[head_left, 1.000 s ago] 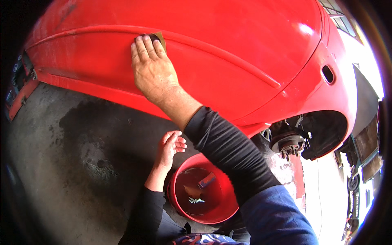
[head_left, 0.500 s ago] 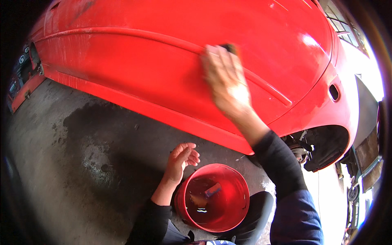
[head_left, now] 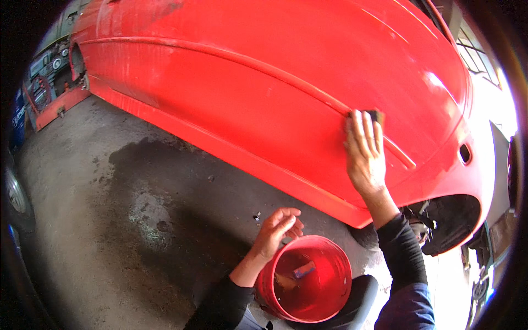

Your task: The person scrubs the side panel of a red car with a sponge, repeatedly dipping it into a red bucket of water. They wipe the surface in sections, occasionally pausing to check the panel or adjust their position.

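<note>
"Where's the dark pad (head_left: 376,116)?"

"Under the fingers of the right hand (head_left: 367,157), against the red car panel (head_left: 242,104). One dark corner and a brownish edge show past the fingertips."

"Which part of the panel is that?"

"On the raised strip (head_left: 258,65), near the end closer to the wheel arch (head_left: 454,220)."

"How does that hand hold it?"

"Laid flat, fingers straight and side by side, keeping the pad to the metal. How hard it presses, I can't tell."

"And the left hand (head_left: 279,232)?"

"Well apart from the pad, lower and to its left. It's slack, fingers loosely bent, the thumb near them."

"What's it nearest to?"

"The red bucket (head_left: 347,267), at the upper left of its rim. I can't tell whether the hand touches it."

"Anything inside?"

"A small red and bluish block (head_left: 304,269), with a brownish piece (head_left: 286,281) beside it. Left of the bucket, a dark stain (head_left: 181,181) spreads over the concrete floor (head_left: 71,203)."
</note>
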The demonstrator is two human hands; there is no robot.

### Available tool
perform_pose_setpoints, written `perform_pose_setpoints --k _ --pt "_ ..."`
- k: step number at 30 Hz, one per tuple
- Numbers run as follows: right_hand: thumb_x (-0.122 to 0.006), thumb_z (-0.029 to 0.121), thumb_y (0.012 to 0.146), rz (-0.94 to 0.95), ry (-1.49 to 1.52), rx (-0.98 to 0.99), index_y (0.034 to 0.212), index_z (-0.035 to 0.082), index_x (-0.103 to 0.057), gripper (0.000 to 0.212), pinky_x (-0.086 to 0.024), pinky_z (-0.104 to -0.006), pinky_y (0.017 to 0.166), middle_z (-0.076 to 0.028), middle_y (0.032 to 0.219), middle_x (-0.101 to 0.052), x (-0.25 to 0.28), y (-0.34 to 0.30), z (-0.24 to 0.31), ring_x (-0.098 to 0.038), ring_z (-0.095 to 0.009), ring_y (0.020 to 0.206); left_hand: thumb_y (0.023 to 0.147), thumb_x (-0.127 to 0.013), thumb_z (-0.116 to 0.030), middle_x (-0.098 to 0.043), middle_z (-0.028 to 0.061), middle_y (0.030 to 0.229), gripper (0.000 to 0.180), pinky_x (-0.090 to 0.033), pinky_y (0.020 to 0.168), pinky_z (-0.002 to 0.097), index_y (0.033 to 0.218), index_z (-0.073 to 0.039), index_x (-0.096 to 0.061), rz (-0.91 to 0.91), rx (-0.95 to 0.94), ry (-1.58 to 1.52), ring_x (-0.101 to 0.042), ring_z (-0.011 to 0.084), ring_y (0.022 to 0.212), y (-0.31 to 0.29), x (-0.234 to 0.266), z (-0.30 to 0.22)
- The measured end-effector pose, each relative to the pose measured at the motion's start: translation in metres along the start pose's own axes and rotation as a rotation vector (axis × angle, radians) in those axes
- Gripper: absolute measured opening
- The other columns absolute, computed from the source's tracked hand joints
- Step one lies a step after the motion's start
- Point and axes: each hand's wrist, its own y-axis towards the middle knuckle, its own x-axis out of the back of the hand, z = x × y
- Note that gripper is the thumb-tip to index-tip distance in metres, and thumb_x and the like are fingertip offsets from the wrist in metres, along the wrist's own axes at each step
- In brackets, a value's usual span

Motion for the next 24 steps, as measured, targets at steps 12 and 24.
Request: perform_pose_setpoints --k 12,24 --pt "-0.045 0.024 0.098 -0.189 0.026 0.313 0.139 0.000 -0.057 0.049 -0.029 -0.0449 0.122 -0.013 0.154 -0.046 -0.045 0.269 0.194 -0.041 -0.027 0.143 0.103 -0.057 -0.033 -0.068 0.0108 0.096 0.036 -0.058 0.071 0.0338 0.123 -0.003 -0.060 -0.325 -0.066 -0.035 -0.069 0.0200 0.081 0.023 0.037 -0.008" --pt "-0.066 0.008 0.090 -0.077 0.186 0.044 0.145 0.005 -0.052 0.057 -0.031 -0.0507 0.120 -0.016 0.149 -0.051 0.004 0.037 0.028 -0.045 -0.036 0.141 0.104 -0.054 -0.033 -0.070 0.0114 0.097 0.034 -0.057 0.075 0.0357 0.123 -0.005 -0.059 -0.117 -0.078 -0.172 -0.070 0.0214 0.084 -0.003 0.021 -0.012"
